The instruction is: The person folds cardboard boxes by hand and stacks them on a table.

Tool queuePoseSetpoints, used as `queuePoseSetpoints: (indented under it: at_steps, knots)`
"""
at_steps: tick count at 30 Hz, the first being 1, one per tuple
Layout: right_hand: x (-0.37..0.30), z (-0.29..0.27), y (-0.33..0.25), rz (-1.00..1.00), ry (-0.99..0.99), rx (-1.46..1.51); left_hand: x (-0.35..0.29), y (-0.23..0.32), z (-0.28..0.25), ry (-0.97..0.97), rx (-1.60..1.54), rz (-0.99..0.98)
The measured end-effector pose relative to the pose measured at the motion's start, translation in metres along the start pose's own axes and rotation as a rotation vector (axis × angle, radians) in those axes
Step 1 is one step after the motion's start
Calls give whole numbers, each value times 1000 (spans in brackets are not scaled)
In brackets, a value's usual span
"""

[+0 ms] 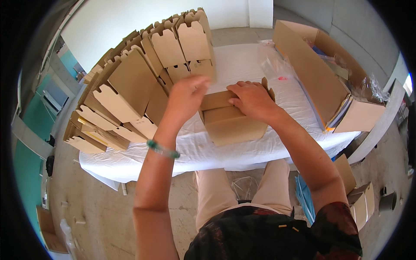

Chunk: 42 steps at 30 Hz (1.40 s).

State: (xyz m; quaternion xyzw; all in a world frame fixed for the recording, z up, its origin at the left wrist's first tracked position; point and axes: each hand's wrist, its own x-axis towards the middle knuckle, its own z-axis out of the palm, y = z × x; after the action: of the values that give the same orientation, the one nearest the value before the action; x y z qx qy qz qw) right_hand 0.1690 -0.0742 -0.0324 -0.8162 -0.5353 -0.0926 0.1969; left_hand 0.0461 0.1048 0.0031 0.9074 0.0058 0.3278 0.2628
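A small brown cardboard box [234, 128] sits on the white-covered table in front of me. Part of its top is open, with a flap standing up at its right end. Over its far edge lies my right hand [253, 99], thumb apart and fingers gripping the cardboard. My left hand [190, 96] is raised just left of the box, next to the folded boxes. Motion blurs its fingers, and I see nothing held in them. A green bracelet [163, 149] circles my left wrist.
Rows of folded cardboard boxes [130, 84] fill the table's left side. A large open carton [310, 71] with plastic packaging stands at the right, clear plastic bags [277, 65] beside it. The white cloth [234, 56] covers the table. More cardboard [363, 201] lies on the floor at right.
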Motion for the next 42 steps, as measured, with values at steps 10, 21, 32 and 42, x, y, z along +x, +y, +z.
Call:
queuePoseSetpoints:
  at_steps: [10,21,32,42]
  knots:
    - [4,-11,13,96,-92,174,68,-28,10,-779,305,-134]
    - [57,-14,3,98,-296,2,80,-24,16,-870,373,-106]
    - [65,5,23,198,-294,451,79,-28,29,-804,587,-93]
    - [57,-40,39,97,-360,-130,72,-20,14,-766,337,-195]
